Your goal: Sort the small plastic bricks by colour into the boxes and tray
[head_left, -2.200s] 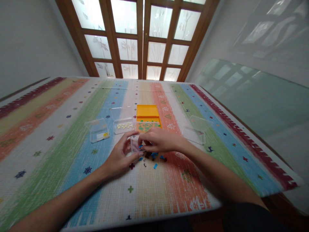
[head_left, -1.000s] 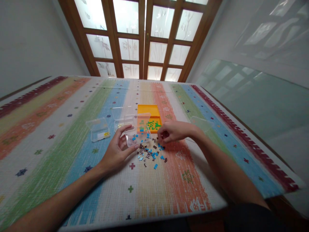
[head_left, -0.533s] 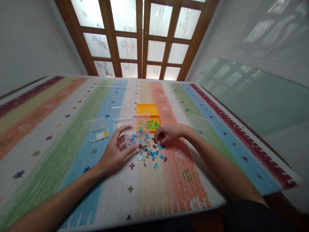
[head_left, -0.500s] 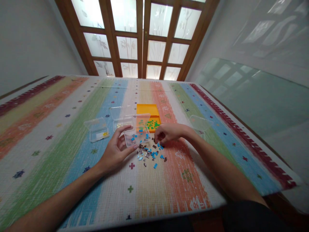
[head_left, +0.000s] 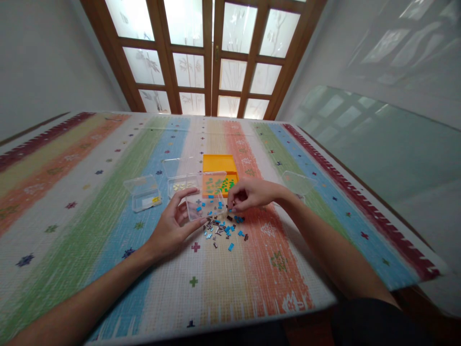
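My left hand holds a clear plastic box by its left side, thumb in front and fingers behind. Its lid is raised, and several small blue pieces lie inside. Just right of the box, my right hand is in a pinch, with a tiny blue piece at its fingertips. Below both hands, a loose pile of blue, brown and grey pieces is spread on the cloth. Behind the clear box stands an open orange box with green pieces, partly seen through the clear lid.
An open clear box with pale pieces is behind my left hand. Farther left is another clear box with yellow pieces. A third open clear box lies beyond my right wrist. A striped cloth covers the table.
My right hand has moved slightly left and up from the pile, toward the held box. My left hand still holds the box in nearly the same place.
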A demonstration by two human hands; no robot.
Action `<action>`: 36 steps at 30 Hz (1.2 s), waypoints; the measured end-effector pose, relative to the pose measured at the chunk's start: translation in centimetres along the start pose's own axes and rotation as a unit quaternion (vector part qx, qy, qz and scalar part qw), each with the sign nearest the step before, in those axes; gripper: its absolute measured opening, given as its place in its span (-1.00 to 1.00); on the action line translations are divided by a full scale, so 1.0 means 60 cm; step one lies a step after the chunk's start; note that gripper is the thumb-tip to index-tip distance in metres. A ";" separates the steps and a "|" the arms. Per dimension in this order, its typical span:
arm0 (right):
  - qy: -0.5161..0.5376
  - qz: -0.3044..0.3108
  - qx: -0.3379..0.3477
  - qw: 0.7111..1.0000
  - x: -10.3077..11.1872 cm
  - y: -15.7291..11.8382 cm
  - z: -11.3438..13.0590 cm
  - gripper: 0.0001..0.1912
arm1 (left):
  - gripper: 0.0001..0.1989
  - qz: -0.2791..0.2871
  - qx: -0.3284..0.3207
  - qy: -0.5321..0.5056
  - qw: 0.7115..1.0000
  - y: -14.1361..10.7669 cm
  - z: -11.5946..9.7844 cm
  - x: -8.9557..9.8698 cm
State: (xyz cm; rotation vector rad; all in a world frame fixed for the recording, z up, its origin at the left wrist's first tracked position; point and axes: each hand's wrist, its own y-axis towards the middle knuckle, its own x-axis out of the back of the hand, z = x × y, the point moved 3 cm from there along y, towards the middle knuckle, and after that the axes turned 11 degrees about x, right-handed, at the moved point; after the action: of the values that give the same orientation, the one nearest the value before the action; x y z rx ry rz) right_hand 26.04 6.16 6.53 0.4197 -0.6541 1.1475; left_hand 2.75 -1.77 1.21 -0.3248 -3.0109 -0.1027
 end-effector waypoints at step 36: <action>-0.188 0.129 -0.148 0.962 -0.026 0.016 0.028 -0.91 | -0.41 -0.005 0.004 -0.005 1.000 0.000 -0.004 0.001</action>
State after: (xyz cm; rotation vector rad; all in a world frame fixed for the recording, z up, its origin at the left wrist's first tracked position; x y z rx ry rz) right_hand 24.33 4.40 6.73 0.3017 -1.2251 1.2007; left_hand 2.70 -1.78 1.47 -0.3090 -3.0230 -0.0901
